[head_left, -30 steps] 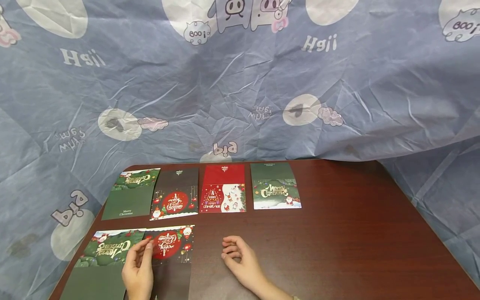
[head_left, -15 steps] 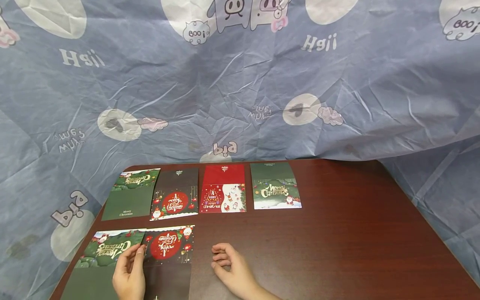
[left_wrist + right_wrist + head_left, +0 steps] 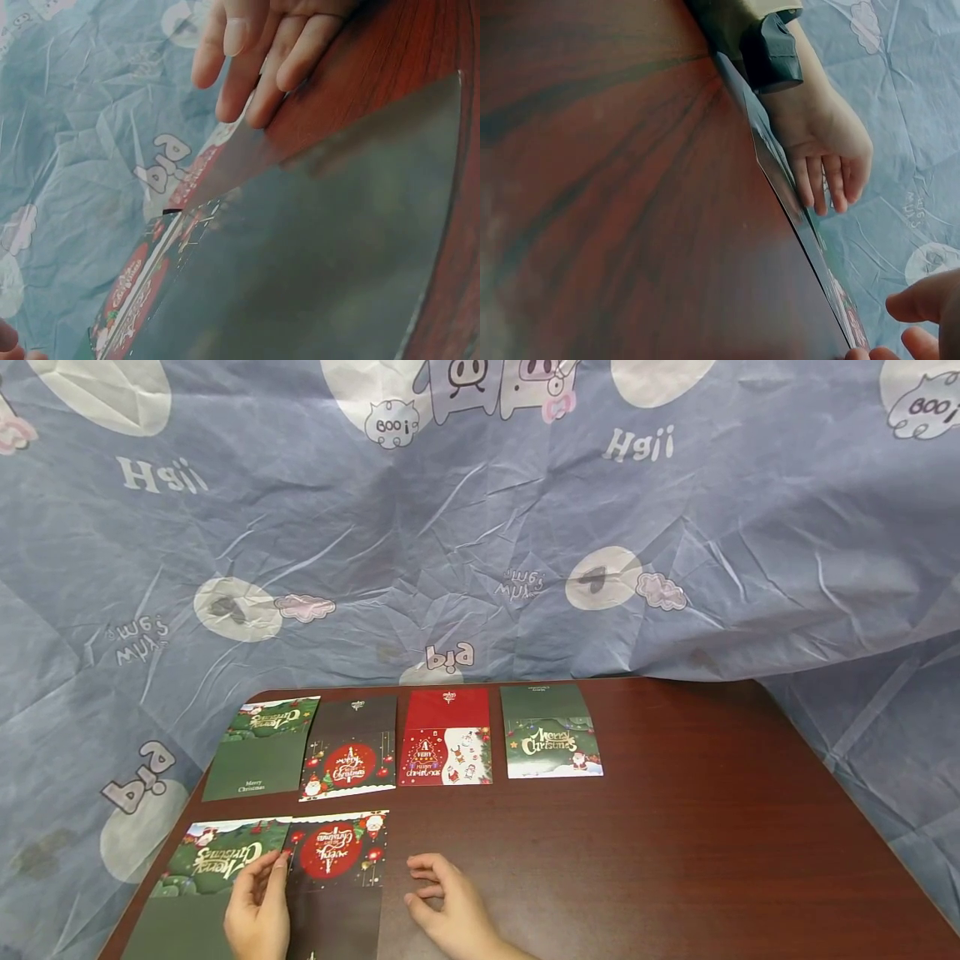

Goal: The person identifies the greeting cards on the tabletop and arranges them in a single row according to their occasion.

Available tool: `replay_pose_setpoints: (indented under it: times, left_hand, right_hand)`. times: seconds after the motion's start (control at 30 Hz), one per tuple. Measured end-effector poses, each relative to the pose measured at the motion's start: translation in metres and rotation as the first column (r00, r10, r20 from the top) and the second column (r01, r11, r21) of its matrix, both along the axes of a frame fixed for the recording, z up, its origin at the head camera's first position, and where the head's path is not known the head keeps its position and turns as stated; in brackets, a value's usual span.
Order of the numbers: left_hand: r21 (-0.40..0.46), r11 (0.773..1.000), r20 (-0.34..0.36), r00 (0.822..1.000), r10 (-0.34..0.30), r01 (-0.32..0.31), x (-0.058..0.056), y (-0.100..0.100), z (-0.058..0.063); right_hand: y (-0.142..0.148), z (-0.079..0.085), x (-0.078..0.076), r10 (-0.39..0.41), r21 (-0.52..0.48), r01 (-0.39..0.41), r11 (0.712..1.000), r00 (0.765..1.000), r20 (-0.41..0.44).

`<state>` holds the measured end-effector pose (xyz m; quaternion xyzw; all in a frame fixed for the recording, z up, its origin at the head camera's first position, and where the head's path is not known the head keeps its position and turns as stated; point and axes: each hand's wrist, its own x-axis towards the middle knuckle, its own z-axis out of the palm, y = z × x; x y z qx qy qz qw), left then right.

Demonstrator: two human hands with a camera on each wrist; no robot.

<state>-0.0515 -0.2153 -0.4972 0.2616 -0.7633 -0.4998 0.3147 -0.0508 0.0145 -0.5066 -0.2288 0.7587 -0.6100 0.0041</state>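
In the head view, my left hand (image 3: 258,906) is at the seam between a green "Merry Christmas" card (image 3: 187,927) and a black-and-red Christmas card (image 3: 337,910), both unfolded on the table. Its fingers are loosely bent with nothing between them; in the right wrist view this left hand (image 3: 829,150) hangs relaxed by the card edge. My right hand (image 3: 450,902) is just right of the black-and-red card, fingers loosely bent and holding nothing. The left wrist view shows the right hand (image 3: 277,60) beyond the dark card panel (image 3: 322,247).
Along the far side lie another green card (image 3: 255,768), another black-and-red card (image 3: 351,718), a red-and-white card (image 3: 447,706) and a further green card (image 3: 540,702). A dark red-brown table (image 3: 675,843) extends to the right. Blue printed cloth (image 3: 450,527) hangs behind.
My right hand has moved left toward the black-and-red card. My left hand shifted a little left off that card's picture, then stayed put. The cards lie as before.
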Motion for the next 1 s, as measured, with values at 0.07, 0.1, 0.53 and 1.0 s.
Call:
replay_pose_setpoints:
  times: [0.07, 0.1, 0.53, 1.0]
  left_hand:
    - [0.006, 1.0, 0.008, 1.0, -0.005, 0.005, 0.0, 0.0, 0.0]
    - [0.006, 1.0, 0.012, 1.0, -0.006, 0.006, 0.001, 0.0, 0.0]
    - [0.094, 0.992, -0.052, 0.995, -0.084, 0.088, -0.002, 0.002, -0.003]
    - [0.009, 0.999, 0.028, 0.999, -0.033, 0.033, -0.001, 0.004, -0.001]
  right_hand:
    - [-0.002, 0.0, 0.0, -0.001, -0.008, 0.001, 1.0, 1.0, -0.02]
    - [-0.003, 0.001, 0.0, -0.002, -0.014, 0.002, 1.0, 1.0, -0.026]
    - [-0.01, 0.003, 0.001, 0.01, -0.067, -0.012, 0.998, 0.999, -0.04]
    - [-0.016, 0.001, 0.001, 0.014, -0.074, -0.017, 0.997, 0.999, -0.036]
